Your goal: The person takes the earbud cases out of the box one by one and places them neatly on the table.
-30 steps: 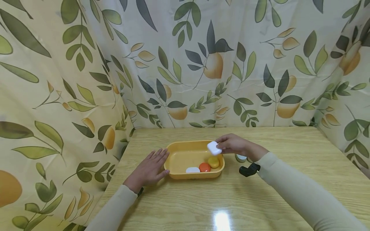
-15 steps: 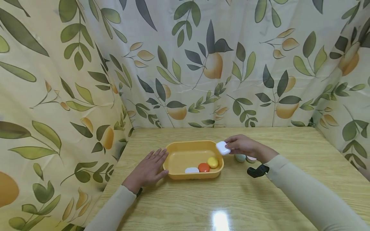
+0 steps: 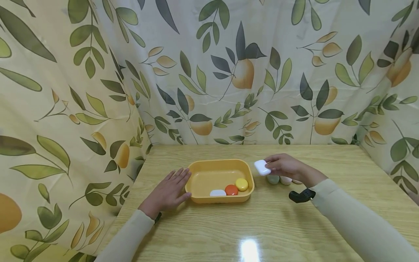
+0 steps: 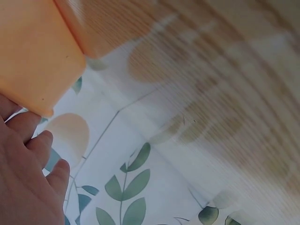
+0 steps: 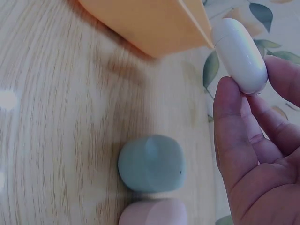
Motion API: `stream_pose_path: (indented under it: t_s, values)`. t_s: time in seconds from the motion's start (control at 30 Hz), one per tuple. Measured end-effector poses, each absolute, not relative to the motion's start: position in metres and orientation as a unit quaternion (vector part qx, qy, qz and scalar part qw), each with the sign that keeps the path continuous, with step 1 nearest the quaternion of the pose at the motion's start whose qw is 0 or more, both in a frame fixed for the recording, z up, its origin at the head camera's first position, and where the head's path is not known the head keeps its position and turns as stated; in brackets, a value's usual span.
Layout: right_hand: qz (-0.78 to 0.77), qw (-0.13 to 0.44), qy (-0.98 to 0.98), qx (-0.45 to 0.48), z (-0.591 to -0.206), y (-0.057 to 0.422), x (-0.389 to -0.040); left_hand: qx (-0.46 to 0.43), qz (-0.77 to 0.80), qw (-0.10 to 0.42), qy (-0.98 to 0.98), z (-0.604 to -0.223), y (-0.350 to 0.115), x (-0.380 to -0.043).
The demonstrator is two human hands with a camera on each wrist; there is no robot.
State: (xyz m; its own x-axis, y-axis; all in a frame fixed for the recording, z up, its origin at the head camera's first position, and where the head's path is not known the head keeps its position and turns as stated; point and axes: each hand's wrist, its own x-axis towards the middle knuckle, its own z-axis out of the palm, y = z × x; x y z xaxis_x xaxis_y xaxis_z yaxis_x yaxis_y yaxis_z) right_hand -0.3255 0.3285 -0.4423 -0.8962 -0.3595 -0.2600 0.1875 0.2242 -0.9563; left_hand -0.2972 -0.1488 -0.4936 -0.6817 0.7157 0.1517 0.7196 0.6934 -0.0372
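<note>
My right hand [image 3: 288,167] pinches a small white earbud case [image 3: 261,167] by its edge between thumb and fingers, just right of the yellow tray [image 3: 220,199]. In the right wrist view the white case [image 5: 239,56] shows rounded ends and a thin seam. My left hand [image 3: 168,192] lies with straight fingers against the left side of the tray. Inside the tray, along the near side and right corner, are a white case [image 3: 218,193], an orange-red case [image 3: 231,190] and a yellow one [image 3: 241,184].
Below and behind my right hand, a grey-green case [image 5: 152,164] and a pink case [image 5: 154,214] stand on the wooden table [image 3: 203,229]. A further pale piece [image 3: 296,181] is partly hidden there. A leaf-patterned curtain [image 3: 229,72] hangs along the back and sides.
My right hand has carried the white earbud case rightward, from over the tray's right end to beside it. More of the cases on the table show under the hand. My left hand stays put.
</note>
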Motion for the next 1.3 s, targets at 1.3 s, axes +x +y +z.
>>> stream_pose_path:
  t_s: [1.3]
  values:
    - [-0.609,0.188,0.770,-0.017,-0.453,0.402,-0.311,-0.389,-0.025,0.073,-0.918,-0.495,-0.149,-0.296]
